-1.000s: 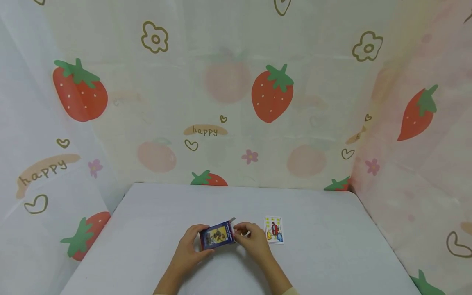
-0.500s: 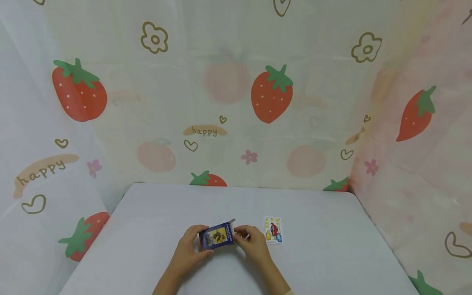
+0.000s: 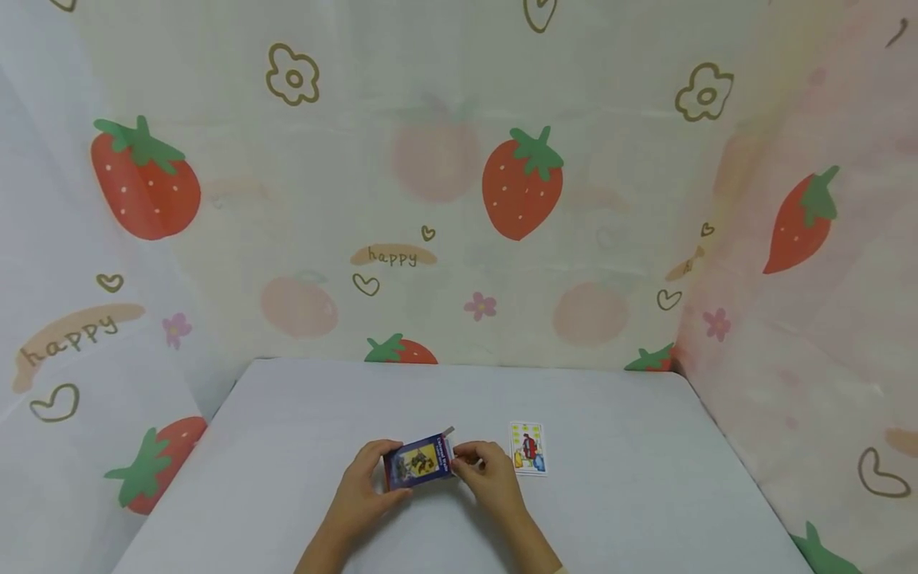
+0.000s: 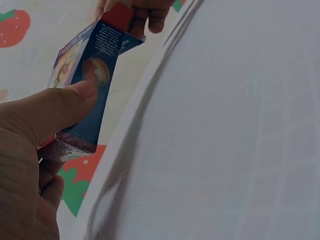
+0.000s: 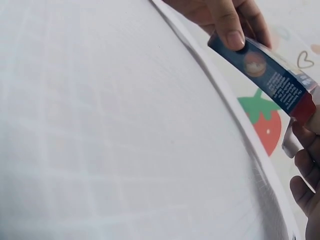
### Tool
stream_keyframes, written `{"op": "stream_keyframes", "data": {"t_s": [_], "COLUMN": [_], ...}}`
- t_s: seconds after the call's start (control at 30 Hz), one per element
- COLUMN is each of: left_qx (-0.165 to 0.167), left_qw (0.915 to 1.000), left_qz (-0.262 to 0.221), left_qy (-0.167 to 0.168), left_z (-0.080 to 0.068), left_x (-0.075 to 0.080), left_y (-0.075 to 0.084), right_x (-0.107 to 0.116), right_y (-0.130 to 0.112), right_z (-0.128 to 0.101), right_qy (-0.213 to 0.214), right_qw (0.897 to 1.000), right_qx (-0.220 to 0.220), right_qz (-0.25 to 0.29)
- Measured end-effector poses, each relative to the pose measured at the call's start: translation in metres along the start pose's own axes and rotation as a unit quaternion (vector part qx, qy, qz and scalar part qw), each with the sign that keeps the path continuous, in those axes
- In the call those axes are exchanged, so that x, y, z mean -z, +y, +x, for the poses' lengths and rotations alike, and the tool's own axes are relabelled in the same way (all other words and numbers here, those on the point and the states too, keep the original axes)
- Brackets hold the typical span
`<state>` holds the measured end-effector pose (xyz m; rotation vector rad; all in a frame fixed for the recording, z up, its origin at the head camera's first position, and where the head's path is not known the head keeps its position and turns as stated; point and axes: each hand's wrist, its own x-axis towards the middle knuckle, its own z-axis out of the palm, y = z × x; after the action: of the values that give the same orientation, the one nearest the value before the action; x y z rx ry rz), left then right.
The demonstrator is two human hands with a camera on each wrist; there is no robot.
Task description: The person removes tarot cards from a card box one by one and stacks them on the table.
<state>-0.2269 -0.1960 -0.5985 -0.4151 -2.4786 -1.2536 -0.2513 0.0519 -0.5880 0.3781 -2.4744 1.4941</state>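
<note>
Box (image 3: 416,464): lower middle of the frame, between both hands, long axis slanting gently up rightward
Left hand (image 3: 364,485): gripping the left end, thumb along a narrow side
Right hand (image 3: 493,480): nearer the flap (image 3: 449,431), fingers bent, can't tell if pinching anything
Card (image 3: 529,448): just right

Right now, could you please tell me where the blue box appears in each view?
Head: the blue box is low, just left of centre, between the left hand and right hand.
Left wrist: the blue box, upper left.
Right wrist: the blue box, upper right.
Shared landmark: the left hand gripping it.
</note>
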Motion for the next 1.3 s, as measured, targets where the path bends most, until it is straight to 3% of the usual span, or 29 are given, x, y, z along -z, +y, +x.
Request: {"op": "stream_keyframes", "data": {"t_s": [0.4,0.73,1.3], "left_qx": [-0.029,-0.032,-0.003], "left_qw": [0.9994,0.9992,1.0000], "left_qz": [0.018,0.015,0.005], "left_qy": [0.013,0.016,0.005], "left_z": [0.0000,-0.0002,0.0007], "left_x": [-0.0020,-0.0020,-0.0020], "left_y": [-0.0010,-0.0023,-0.0005], "right_x": [0.0011,0.0036,0.0078], "right_y": [0.0007,-0.0036,-0.0045], "right_z": [-0.0020,-0.0034,-0.0029], "right_qy": [0.000,0.006,0.024], "right_qw": [0.999,0.999,0.999], "right_qx": [-0.024,-0.022,-0.025], "right_qz": [0.022,0.027,0.011]}}
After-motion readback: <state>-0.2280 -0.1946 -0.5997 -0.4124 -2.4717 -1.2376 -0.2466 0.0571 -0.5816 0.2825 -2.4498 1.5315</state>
